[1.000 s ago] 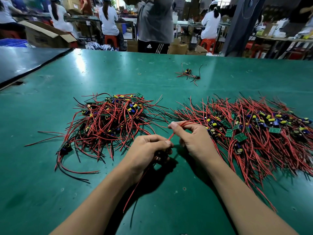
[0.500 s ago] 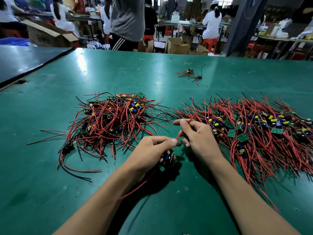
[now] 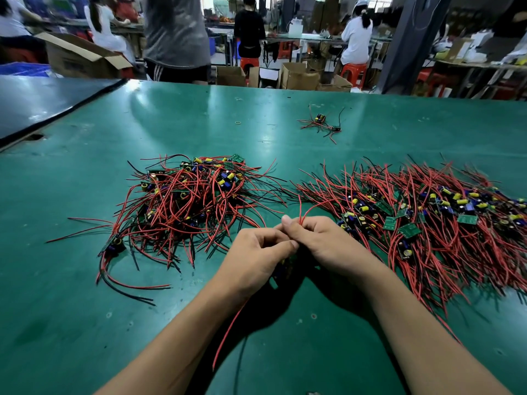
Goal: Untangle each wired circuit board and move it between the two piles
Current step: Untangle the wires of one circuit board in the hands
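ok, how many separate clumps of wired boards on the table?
3: left pile, bigger right pile, small stray clump farther back. One more board sits mostly hidden in the left hand.

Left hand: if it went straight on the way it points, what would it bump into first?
The left hand points up-right, so it would meet the right hand at once; behind that, probably the right pile.

Electronics assembly workshop, long green-matted workbench, heaps of red-wired circuit boards, seated workers in white at further benches, open cardboard cartons, red plastic stools.
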The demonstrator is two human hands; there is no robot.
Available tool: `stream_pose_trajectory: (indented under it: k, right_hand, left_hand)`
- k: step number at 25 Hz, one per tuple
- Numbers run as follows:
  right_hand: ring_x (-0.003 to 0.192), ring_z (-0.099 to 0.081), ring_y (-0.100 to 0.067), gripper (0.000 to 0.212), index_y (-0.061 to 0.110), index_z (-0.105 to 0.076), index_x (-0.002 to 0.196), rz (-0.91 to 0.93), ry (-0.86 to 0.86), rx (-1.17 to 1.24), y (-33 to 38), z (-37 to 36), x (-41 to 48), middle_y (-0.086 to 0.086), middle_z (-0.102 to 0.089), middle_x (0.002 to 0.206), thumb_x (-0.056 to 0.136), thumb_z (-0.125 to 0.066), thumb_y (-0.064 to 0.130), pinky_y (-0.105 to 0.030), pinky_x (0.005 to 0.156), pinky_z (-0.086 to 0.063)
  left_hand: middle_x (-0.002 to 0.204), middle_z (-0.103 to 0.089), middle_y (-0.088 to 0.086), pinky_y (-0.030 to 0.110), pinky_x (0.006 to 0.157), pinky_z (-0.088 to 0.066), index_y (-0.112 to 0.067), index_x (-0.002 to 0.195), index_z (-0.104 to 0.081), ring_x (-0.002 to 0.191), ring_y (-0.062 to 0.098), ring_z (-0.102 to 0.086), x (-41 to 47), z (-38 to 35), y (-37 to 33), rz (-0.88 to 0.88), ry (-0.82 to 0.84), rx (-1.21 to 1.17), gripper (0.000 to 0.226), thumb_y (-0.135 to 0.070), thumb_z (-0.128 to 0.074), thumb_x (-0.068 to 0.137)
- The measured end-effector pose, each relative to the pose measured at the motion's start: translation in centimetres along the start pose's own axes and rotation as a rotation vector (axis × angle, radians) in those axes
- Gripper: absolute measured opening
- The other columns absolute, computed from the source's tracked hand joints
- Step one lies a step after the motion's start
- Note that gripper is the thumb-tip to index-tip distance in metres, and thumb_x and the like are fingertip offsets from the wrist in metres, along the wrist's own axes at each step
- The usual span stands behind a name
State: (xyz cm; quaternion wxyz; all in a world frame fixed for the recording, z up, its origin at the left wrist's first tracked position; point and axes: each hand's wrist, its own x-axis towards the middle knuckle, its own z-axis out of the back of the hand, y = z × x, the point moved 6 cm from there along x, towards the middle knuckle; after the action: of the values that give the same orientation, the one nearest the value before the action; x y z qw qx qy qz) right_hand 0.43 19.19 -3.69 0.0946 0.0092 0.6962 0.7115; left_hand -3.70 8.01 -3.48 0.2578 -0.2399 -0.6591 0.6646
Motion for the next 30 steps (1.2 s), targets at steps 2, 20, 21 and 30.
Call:
stream_pose_trajectory:
  k: [2, 20, 21, 30]
  right_hand:
    - [0.05, -0.049, -0.007, 0.041, 0.006, -0.076, 0.099, -0.007, -0.03, -0.143, -0.1, 1.1, 0.0, 0.0, -0.061, 0.06, 0.104, -0.051, 0.037, -0.017, 0.046, -0.037]
    - [0.064, -0.062, 0.003, 0.023, 0.026, -0.076, 0.081, 0.598, -0.745, -0.434, 2.0, 5.6, -1.1, 0.011, -0.067, 0.066, 0.09, -0.068, 0.046, -0.014, 0.063, -0.047]
    - [0.053, -0.054, 0.001, 0.028, 0.026, -0.074, 0.073, 0.56, -0.734, -0.383, 1.8, 5.6, -0.9, 0.006, -0.061, 0.057, 0.09, -0.067, 0.047, -0.016, 0.054, -0.042]
    - [0.055, -0.051, -0.011, 0.03, 0.007, -0.077, 0.084, 0.464, -0.596, -0.513, 1.5, 5.6, -0.3, -0.007, -0.06, 0.06, 0.099, -0.063, 0.029, -0.03, 0.055, -0.044]
  left_hand:
    - [0.069, -0.061, 0.01, 0.019, 0.05, -0.039, 0.01, 0.075, -0.067, 0.057, 0.014, -0.05, 0.0, -0.1, 0.1, 0.007, 0.012, 0.022, 0.016, -0.002, -0.067, 0.087]
    - [0.049, -0.056, 0.007, 0.02, 0.045, -0.041, -0.001, 0.081, -0.069, 0.042, 0.017, -0.052, -0.3, -0.2, 0.0, 0.184, 0.112, -0.099, 0.015, -0.011, -0.063, 0.09]
    - [0.049, -0.056, 0.007, 0.019, 0.045, -0.041, -0.001, 0.08, -0.069, 0.041, 0.017, -0.052, -0.3, -0.2, 0.1, 0.183, 0.111, -0.108, 0.015, -0.01, -0.063, 0.09]
    - [0.064, -0.058, 0.019, 0.021, 0.044, -0.042, -0.006, 0.072, -0.073, 0.041, 0.02, -0.052, -0.1, 0.3, 0.4, 0.188, 0.114, -0.166, 0.019, -0.008, -0.063, 0.088]
